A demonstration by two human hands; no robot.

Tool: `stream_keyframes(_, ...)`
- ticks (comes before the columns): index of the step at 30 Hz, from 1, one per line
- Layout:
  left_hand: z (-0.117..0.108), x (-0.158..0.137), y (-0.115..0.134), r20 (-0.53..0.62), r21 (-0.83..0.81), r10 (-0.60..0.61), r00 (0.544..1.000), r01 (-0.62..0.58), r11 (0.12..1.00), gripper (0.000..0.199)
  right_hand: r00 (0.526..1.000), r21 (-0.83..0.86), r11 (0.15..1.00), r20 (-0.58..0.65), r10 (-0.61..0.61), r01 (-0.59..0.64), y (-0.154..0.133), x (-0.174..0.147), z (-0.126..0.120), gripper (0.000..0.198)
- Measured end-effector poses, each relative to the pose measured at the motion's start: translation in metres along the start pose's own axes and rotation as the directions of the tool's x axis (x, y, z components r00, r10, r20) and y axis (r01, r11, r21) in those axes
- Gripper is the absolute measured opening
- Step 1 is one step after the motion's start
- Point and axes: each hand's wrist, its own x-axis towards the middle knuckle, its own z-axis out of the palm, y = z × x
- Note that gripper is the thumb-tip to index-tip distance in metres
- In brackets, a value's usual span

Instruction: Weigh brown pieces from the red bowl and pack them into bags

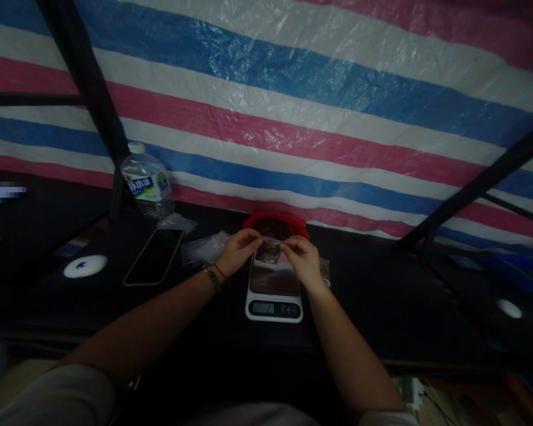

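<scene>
Between my hands is a small clear plastic bag [269, 253] with dark contents in its lower part. My left hand [240, 249] pinches one top corner of it, and my right hand [302, 258] pinches the other. The bag hangs over a white digital kitchen scale [274, 309] with a dark, shiny top and a lit display; whether it touches the scale I cannot tell. Just behind stands a red bowl [302, 225] holding dark brown loose material. Flat clear plastic bags [202, 248] lie left of my left hand. Another small filled packet [324, 272] lies partly hidden beside my right wrist.
A phone [154, 257] and a white rounded object [85, 267] lie on the black table to the left. A large clear plastic bottle [147, 183] stands behind them. Black slanted frame bars [82, 77] flank the table, with a striped plastic sheet [293, 118] behind.
</scene>
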Motion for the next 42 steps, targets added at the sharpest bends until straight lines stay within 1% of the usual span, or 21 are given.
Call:
stream_keyframes(3,-0.001,0.000,0.000,-0.001,0.006,0.008,1.000,-0.008,1.000,0.028,1.000,0.001,1.000,-0.009,-0.003,0.003,-0.001,0.000,0.000,0.010)
stream_keyframes(7,-0.001,0.002,0.000,-0.010,0.001,0.051,0.999,-0.051,0.999,0.025,1.000,0.008,1.000,-0.017,-0.004,0.004,-0.002,0.000,0.001,0.008)
stream_keyframes(13,0.002,-0.001,0.004,0.044,0.020,0.054,0.998,-0.055,0.998,0.024,0.999,0.004,1.000,0.028,-0.016,0.016,-0.007,0.000,0.002,0.008)
stream_keyframes(18,0.004,-0.004,0.007,0.068,0.075,0.044,0.997,-0.049,0.996,0.026,0.997,-0.021,0.997,0.020,-0.070,0.070,-0.011,-0.002,0.005,0.010)
stream_keyframes(22,0.005,-0.005,0.009,0.085,0.106,0.080,0.993,-0.088,0.990,0.024,0.996,-0.013,0.996,0.020,-0.087,0.087,-0.014,-0.004,0.008,0.008)
stream_keyframes(29,0.006,-0.008,0.013,0.140,0.251,0.134,0.981,-0.166,0.954,0.018,0.994,-0.064,0.993,0.050,-0.093,0.096,-0.020,-0.005,0.009,0.011)
stream_keyframes(32,0.006,-0.008,0.017,0.182,0.286,0.170,0.969,-0.217,0.933,0.017,0.993,-0.075,0.991,0.059,-0.105,0.109,-0.019,-0.007,0.012,0.010)
stream_keyframes(37,0.006,-0.008,0.022,0.242,0.317,0.228,0.943,-0.299,0.900,0.018,0.985,-0.078,0.984,0.072,-0.157,0.163,-0.015,-0.009,0.013,0.009)
stream_keyframes(40,0.006,-0.008,0.022,0.246,0.346,0.228,0.942,-0.305,0.887,0.018,0.985,-0.097,0.983,0.082,-0.150,0.157,-0.013,-0.008,0.011,0.009)
stream_keyframes(42,0.006,-0.007,0.021,0.218,0.349,0.221,0.951,-0.287,0.892,0.018,0.991,-0.118,0.985,0.049,-0.125,0.130,-0.013,-0.007,0.008,0.009)
